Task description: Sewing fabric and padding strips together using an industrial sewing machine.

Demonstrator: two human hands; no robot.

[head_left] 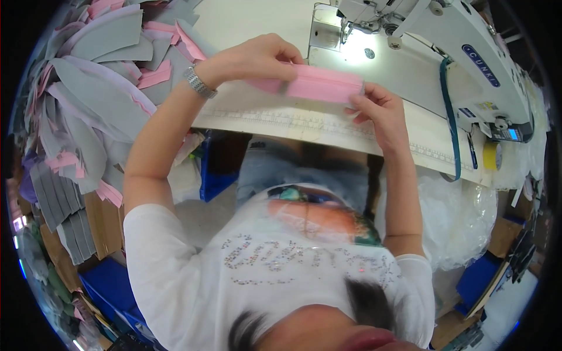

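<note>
A pink fabric strip (pixel 329 83) with a seam or fold line along its length is stretched between my two hands above the front of the sewing table. My left hand (pixel 264 57) grips its left part from above, fingers bent over it. At the other end, my right hand (pixel 379 111) pinches the right edge between thumb and fingers, where a bit of grey shows. Just beyond the strip stands a white sewing machine (pixel 427 55), its lamp lighting the needle area. The strip is held apart from the needle.
Grey and pink cut fabric pieces (pixel 105 93) are heaped on the left. A printed ruler (pixel 304 121) runs along the table's front edge. On the right are a dark green band (pixel 449 117), a yellow tape roll (pixel 492 155) and clear plastic bags (pixel 451 222). Blue bins (pixel 111 286) stand below left.
</note>
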